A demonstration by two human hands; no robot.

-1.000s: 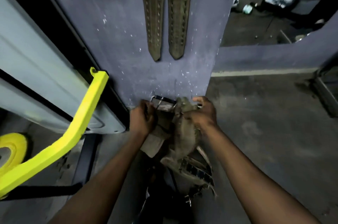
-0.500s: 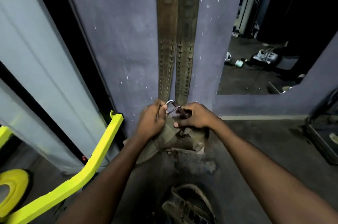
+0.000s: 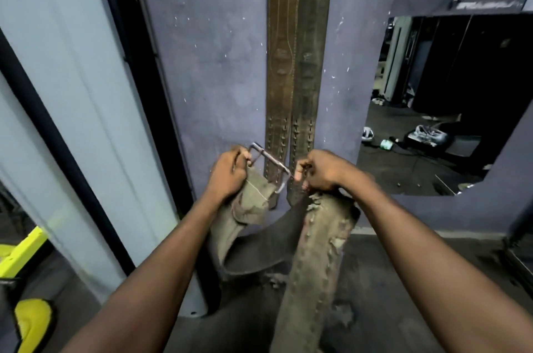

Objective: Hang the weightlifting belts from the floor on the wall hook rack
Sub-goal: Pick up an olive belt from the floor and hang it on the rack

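Worn belt (image 3: 314, 260) held up at speckled purple wall (image 3: 207, 64), dim concrete floor (image 3: 403, 280) below.
I see left hand (image 3: 227, 176) clenching its frayed olive end, right hand (image 3: 320, 171) pinching the bent metal buckle (image 3: 271, 162); two stitched leather belts (image 3: 297, 64) hang flat behind.

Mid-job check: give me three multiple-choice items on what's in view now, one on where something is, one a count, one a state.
1. Where is the metal buckle?
A. between the two hands
B. on the floor
C. on a wall hook

2. How many belts already hang on the wall?
A. none
B. two
C. four

3. What is the state of the worn belt?
A. lying flat on the floor
B. hung on the rack
C. lifted, held in both hands

Key: 1 A, the left hand and right hand flank the buckle. 2 B, the hanging belts are a side-by-side pair. 3 C, both fists grip its top end.
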